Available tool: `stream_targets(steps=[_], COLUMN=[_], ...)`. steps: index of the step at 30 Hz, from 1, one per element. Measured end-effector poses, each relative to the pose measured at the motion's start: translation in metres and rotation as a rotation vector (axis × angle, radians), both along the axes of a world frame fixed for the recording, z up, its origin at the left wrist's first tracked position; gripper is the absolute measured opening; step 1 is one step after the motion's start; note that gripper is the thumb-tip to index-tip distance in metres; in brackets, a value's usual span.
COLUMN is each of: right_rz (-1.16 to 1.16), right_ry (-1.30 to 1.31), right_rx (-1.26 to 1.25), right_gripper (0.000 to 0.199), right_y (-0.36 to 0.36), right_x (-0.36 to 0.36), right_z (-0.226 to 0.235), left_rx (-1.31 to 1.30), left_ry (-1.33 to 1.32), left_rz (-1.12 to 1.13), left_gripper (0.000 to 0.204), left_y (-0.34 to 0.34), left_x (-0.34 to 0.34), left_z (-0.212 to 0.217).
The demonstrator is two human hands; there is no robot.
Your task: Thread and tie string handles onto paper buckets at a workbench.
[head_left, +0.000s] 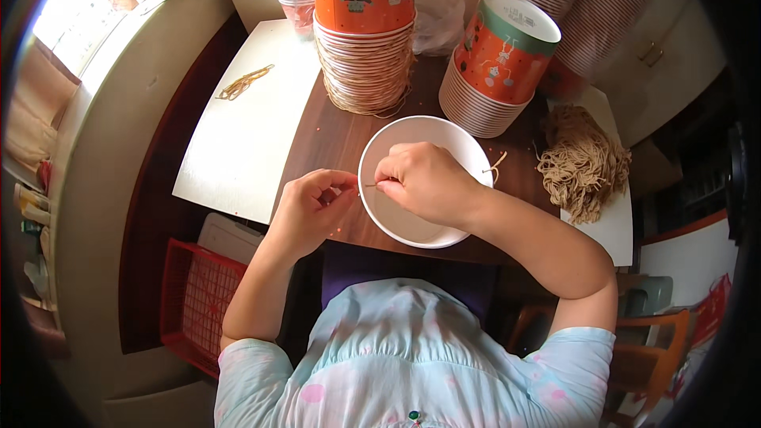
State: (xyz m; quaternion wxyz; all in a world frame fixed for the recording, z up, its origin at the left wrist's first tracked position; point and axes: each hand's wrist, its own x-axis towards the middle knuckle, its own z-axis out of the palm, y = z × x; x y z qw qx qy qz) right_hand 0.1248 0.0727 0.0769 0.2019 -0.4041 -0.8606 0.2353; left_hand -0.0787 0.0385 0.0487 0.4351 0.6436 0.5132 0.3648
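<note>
A round paper bucket point(464, 140), white inside, stands on the brown table in front of me. My right hand point(428, 182) reaches over it, thumb and forefinger pinched on a thin tan cord point(370, 185) at the inner left wall. Just outside the same wall is my left hand point(315, 210), its thumb and forefinger drawn together at the rim; what they hold, if anything, is too small to make out. On the bucket's right side a short piece of tan cord point(498, 165) sticks out past the rim.
Behind stands a stack of orange and green buckets point(365, 63) with tan cords draped round it. An upside-down bucket stack point(495, 63) leans at its right. A heap of tan cord point(583, 162) lies far right; a few cords point(243, 82) lie on a white board point(238, 139). A red basket point(202, 301) sits lower left.
</note>
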Motion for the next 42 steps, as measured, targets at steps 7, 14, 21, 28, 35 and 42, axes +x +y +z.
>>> stream_targets(steps=[7,14,21,28,35,42], right_rz=[0.007,-0.012,-0.051,-0.030,0.012,0.048], right_ry=[-0.023,-0.020,0.055,0.043,0.030,-0.101], right_rx=[0.030,0.057,-0.009,-0.042,-0.033,-0.112], right_gripper=[0.010,0.010,0.010,0.010,0.013,0.062], right_y=[0.000,0.001,0.001,-0.003,-0.001,-0.040], right_x=[-0.002,-0.008,-0.008,-0.009,-0.008,0.022], right_z=[-0.003,-0.002,0.000,0.003,0.000,0.052], left_rx=[0.028,0.133,0.148,0.172,0.276,0.091], left_ry=[0.063,0.179,0.189,0.211,0.202,0.002], left_rz=[-0.002,-0.032,-0.043,-0.037,-0.036,-0.053], left_gripper=[0.020,0.022,0.022,0.021,0.011,0.011], left_y=[0.000,-0.002,-0.001,-0.002,-0.002,-0.019], left_x=[0.001,0.005,0.005,0.006,0.011,0.027], left_z=[0.000,0.008,0.010,0.012,0.002,-0.011])
